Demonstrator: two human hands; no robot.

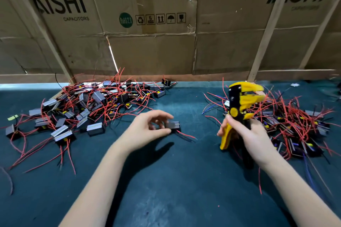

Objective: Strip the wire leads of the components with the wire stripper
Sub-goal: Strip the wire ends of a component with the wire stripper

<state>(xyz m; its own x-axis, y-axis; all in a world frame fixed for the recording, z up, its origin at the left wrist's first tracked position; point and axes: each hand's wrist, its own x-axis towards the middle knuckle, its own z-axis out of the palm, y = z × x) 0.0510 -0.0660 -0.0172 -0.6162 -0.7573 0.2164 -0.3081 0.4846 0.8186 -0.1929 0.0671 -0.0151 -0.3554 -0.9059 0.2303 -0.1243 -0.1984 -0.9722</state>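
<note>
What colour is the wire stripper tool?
Yellow and black wire stripper, seen in the head view.

Both forearms bare, no sleeves, gloves or jewellery visible

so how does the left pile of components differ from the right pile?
The left pile shows many grey block faces; the right pile looks darker, mostly buried under red wire. Blue leads show in the right pile, none plainly in the left pile. Both lie on the green mat.
</note>
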